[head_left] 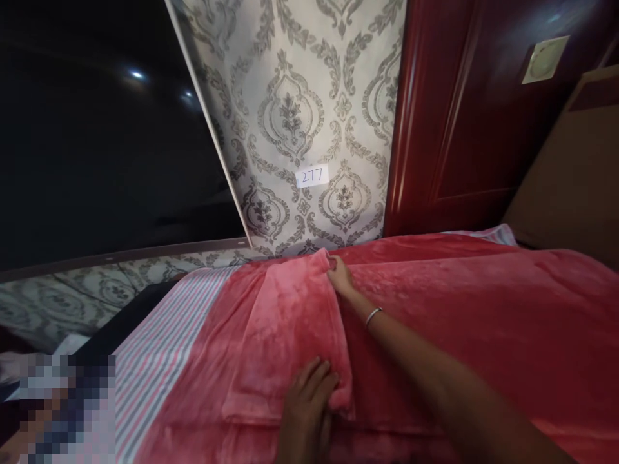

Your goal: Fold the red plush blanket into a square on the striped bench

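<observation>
A folded section of pink-red plush blanket [290,335] lies over a larger spread of the same red fabric [435,309]. Whether the two are one piece, I cannot tell. My right hand [340,277], with a thin bracelet on the wrist, pinches the far right corner of the folded section. Near its close right corner, my left hand [309,396] rests with the fingers stretched over the plush; the thumb is partly hidden.
Under the blanket shows a striped sheet [169,335]. A large dark screen [111,129] stands at the left, before a patterned wall [290,84] bearing a paper label [312,175] marked 277. At the right are a dark red wood panel [449,116] and a cardboard box [575,167].
</observation>
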The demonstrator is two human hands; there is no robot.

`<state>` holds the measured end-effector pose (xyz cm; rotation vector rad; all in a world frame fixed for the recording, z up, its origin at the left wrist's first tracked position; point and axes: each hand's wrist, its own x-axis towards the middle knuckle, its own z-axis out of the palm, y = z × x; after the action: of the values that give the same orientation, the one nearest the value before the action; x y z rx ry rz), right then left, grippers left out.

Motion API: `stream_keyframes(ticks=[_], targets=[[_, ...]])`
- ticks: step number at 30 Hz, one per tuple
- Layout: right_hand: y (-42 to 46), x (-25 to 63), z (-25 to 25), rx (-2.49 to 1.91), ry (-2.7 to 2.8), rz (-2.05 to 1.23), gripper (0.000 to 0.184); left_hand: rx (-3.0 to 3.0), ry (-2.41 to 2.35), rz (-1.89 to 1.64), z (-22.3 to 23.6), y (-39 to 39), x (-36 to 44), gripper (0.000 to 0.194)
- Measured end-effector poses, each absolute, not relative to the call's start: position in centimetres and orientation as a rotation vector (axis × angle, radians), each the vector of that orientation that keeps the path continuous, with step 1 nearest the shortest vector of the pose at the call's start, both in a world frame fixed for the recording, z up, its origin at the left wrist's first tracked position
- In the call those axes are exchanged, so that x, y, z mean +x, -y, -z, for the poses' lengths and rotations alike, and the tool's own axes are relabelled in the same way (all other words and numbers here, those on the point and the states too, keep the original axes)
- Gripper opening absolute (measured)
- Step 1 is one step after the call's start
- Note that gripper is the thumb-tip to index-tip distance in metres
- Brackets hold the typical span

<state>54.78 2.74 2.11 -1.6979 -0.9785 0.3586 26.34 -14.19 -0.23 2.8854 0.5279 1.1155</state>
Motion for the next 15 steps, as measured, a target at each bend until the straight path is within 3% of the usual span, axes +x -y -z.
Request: stream_keyframes(ticks=[15], targets=[[-1.6,55.9,-2.1,-1.722,1.169,-0.241,0.072,2.896,-0.452,-1.168,0.7,14.8,28.2,0.052]])
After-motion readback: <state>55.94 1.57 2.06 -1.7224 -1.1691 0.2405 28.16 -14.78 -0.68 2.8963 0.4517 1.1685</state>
